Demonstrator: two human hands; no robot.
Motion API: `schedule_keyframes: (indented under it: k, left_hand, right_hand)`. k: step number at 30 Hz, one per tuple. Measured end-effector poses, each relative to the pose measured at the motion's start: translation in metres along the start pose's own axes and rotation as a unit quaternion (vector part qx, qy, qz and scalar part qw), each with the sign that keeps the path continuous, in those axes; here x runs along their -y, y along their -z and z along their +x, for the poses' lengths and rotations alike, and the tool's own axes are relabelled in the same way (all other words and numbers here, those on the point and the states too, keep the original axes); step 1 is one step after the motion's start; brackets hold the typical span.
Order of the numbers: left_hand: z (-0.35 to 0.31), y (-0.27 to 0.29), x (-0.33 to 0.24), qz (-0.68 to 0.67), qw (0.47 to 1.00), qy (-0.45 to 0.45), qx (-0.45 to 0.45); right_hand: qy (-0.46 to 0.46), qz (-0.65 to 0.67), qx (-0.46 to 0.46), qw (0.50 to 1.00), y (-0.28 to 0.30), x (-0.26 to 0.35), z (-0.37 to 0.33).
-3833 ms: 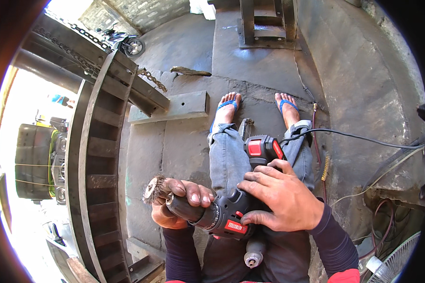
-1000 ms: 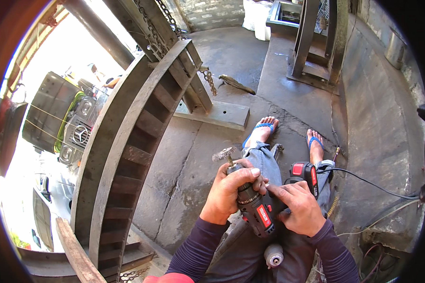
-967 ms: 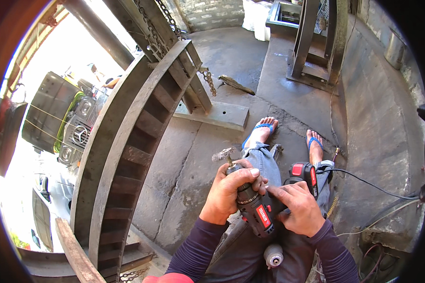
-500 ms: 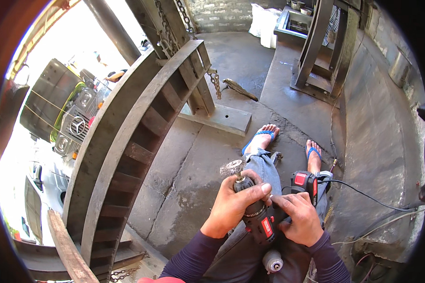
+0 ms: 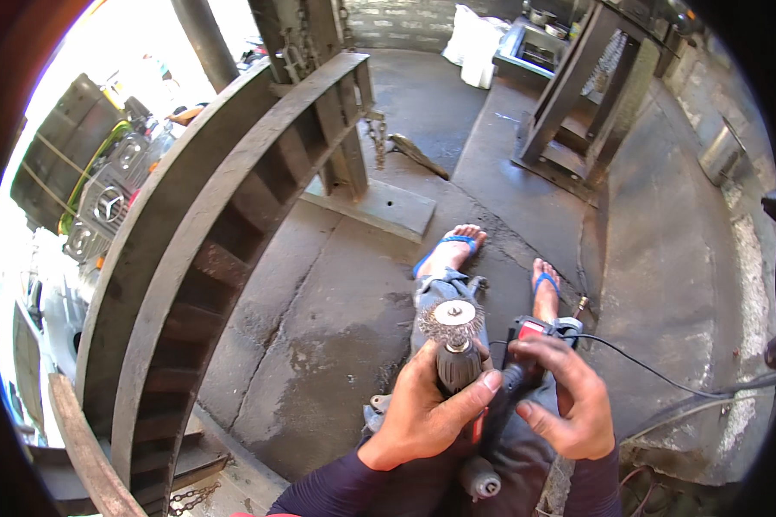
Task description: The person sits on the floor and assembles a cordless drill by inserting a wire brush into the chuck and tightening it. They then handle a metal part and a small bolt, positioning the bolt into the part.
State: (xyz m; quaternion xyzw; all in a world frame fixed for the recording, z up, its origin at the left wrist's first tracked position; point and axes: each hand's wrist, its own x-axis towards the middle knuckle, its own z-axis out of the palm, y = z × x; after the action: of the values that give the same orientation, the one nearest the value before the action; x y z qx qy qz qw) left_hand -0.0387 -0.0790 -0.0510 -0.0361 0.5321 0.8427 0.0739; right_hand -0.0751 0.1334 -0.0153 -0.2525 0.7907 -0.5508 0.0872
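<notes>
My left hand [image 5: 429, 412] is wrapped round a black and red cordless drill [image 5: 459, 369], just behind its chuck. A wire wheel brush [image 5: 451, 320] is fixed in the chuck and points away from me. My right hand [image 5: 573, 398] hovers beside the drill's handle, its thumb and fingers apart. Its fingertips are close to the red-topped battery [image 5: 533, 329] at the handle's end; whether they touch it I cannot tell. The drill's body is partly hidden behind my left thumb. Below it, near my lap, sits a grey cylindrical tool end [image 5: 481, 479].
Curved ribbed steel beams [image 5: 224, 215] rise at the left, with a wooden plank [image 5: 95, 457] near them. A chain [image 5: 378, 138] hangs from a steel post. A black cable [image 5: 647, 358] runs off to the right. Farther back stand a steel frame [image 5: 569, 112] and a white sack [image 5: 472, 47].
The drill has turned more upright, its brush now lower in view. My right hand has loosened from the drill and its fingers have spread. The whole view has shifted slightly.
</notes>
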Motion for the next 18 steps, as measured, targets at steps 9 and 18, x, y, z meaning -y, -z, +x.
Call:
schedule_keyframes:
  k: [9, 18]
  left_hand:
    - [0.003, -0.005, -0.015, 0.157, 0.982, -0.069, 0.075]
    - [0.002, 0.009, -0.008, 0.114, 0.986, 0.010, 0.119]
  right_hand:
    - [-0.032, 0.257, 0.037, 0.965, -0.015, 0.006, 0.023]
    - [-0.051, 0.238, 0.070, 0.967, -0.020, 0.004, 0.031]
